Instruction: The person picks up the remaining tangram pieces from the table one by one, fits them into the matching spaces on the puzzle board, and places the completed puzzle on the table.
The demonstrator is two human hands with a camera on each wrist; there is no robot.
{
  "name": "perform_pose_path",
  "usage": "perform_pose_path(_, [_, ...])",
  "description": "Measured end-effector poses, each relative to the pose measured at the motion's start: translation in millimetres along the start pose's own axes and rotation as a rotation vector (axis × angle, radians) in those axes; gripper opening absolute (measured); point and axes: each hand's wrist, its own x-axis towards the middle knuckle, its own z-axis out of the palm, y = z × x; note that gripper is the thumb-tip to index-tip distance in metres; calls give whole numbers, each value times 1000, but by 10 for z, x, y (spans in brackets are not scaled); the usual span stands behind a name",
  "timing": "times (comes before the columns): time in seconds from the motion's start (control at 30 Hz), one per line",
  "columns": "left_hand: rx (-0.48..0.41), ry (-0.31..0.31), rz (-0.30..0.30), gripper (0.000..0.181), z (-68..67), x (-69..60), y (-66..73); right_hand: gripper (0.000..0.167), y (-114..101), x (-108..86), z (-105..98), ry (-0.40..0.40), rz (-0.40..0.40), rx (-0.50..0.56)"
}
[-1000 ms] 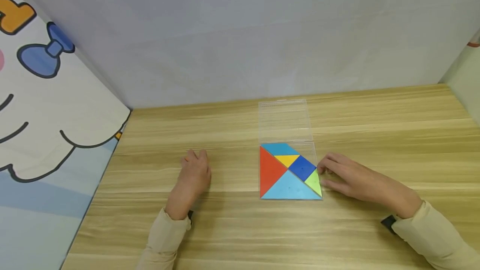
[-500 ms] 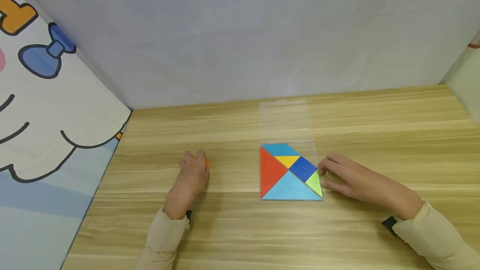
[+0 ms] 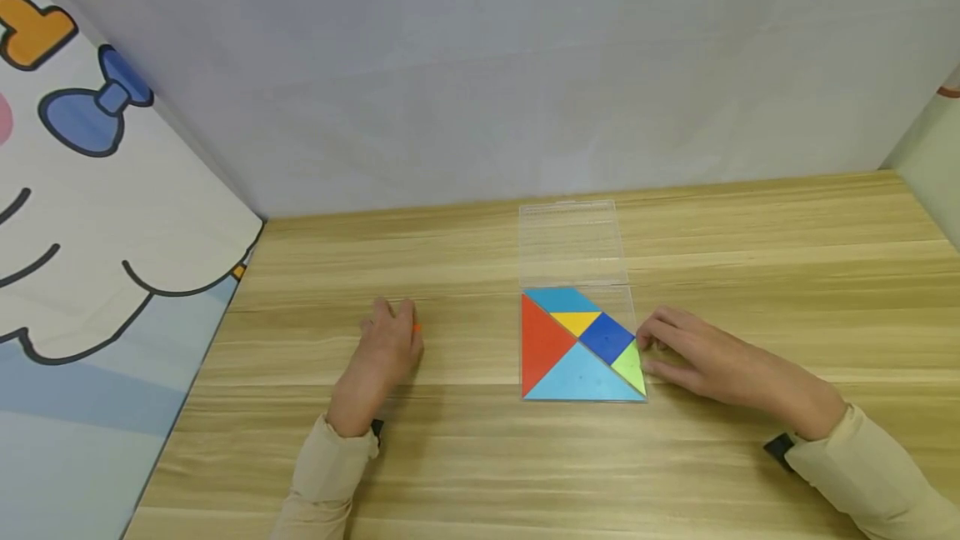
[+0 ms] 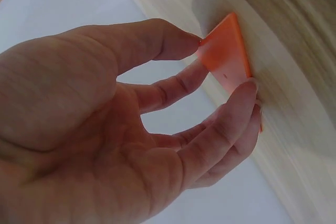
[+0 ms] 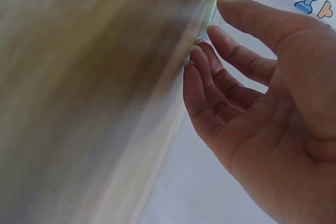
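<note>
Between the thumb and fingers of my left hand (image 3: 382, 357) is an orange triangular tangram piece (image 4: 226, 56), pinched just at the tabletop left of the case. In the head view the hand hides most of it. A clear plastic case (image 3: 621, 303) lies unfolded, its lower half holding a red triangle (image 3: 543, 344), a light blue triangle (image 3: 585, 377), a blue parallelogram (image 3: 561, 299), a yellow triangle (image 3: 577, 322), a dark blue square (image 3: 607, 338) and a green triangle (image 3: 631, 369). An uncovered corner shows at upper right. My right hand (image 3: 697, 357) touches the case's right edge with bent fingers, gripping nothing visible.
The case's transparent lid (image 3: 570, 244) lies flat toward the back of the wooden table (image 3: 787, 273). A pale wall (image 3: 525, 73) rises behind the table. A cartoon-printed panel (image 3: 150, 215) stands along the left edge.
My left hand shifts slightly about the orange triangle, turning it so that its visible bit moves from the left fingers to the right side. The right hand stays at the case.
</note>
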Motion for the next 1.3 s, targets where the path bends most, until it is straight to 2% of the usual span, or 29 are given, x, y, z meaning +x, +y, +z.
perform_pose_path(0.2, [5,53,55,7,-10,-10,1,24,-2,-4,-1,-1,3,-3])
perform_pose_path(0.33, [29,86,62,10,-19,-17,5,24,-8,-9,-2,-1,9,-6])
perform_pose_path(0.67, [13,77,51,9,-31,-15,6,22,-31,-5,-19,-17,40,2])
perform_pose_path(1.03, [33,150,111,9,-1,-5,-19,23,-25,-10,-16,-10,30,5])
perform_pose_path(1.3, [-12,114,118,8,-3,33,-54,22,-14,-10,-11,-9,32,9])
